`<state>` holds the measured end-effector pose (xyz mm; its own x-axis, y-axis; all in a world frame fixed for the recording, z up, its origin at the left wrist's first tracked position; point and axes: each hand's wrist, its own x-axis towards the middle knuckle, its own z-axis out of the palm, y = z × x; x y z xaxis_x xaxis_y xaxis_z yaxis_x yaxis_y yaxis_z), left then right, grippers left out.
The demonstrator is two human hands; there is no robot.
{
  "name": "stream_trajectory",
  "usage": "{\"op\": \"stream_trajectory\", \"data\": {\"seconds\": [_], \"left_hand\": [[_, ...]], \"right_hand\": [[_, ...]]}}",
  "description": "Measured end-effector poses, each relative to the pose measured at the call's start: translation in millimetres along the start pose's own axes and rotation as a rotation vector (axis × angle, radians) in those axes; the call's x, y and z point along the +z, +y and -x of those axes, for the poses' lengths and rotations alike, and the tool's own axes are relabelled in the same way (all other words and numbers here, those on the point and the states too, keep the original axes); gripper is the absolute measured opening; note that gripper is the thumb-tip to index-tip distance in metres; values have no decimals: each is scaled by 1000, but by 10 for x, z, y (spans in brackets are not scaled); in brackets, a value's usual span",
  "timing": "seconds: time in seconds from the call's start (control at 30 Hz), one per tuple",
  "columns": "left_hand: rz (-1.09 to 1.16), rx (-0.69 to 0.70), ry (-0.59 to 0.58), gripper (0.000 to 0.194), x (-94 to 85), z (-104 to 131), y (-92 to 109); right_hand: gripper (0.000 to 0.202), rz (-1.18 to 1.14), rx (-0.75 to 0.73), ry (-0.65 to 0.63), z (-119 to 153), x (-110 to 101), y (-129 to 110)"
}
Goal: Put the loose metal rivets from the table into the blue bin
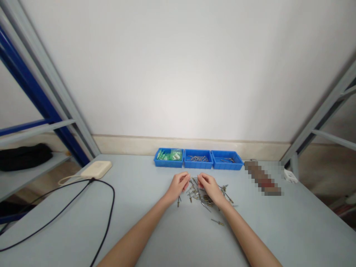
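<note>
A thin metal pin stretches between my two hands, just above the table. My left hand pinches its left end between thumb and fingertips. At the other end, the closed fingers of my right hand grip the same piece; the fingertips partly hide both ends. Beneath and around my hands lies a loose pile of thin metal pins with brass-coloured sleeves. One such pin lies apart, nearer to me, beside my right forearm.
Behind the pile three blue bins stand in a row: the left bin holds green and whitish pieces, the middle bin thin metal pins, the right bin a few pins. A cream box and black cable lie left.
</note>
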<state>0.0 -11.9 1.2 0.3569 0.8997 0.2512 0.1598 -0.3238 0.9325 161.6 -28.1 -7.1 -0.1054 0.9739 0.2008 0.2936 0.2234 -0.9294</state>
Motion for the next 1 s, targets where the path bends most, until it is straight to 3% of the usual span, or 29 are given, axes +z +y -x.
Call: {"op": "stream_trajectory", "data": {"seconds": [0.33, 0.53, 0.77, 1.0], "left_hand": [[51, -55, 2, 37, -12, -26, -68], [27, -53, 30, 47, -2, -21, -67], [47, -73, -9, 41, -18, -18, -74], [44, -73, 16, 52, -6, -26, -60]], "right_hand": [[28, 194, -52, 74, 42, -30, -115], [29, 245, -192, 130, 67, 1, -111], [22, 221, -203, 133, 76, 5, -77], [29, 184, -198, 49, 66, -5, -98]]}}
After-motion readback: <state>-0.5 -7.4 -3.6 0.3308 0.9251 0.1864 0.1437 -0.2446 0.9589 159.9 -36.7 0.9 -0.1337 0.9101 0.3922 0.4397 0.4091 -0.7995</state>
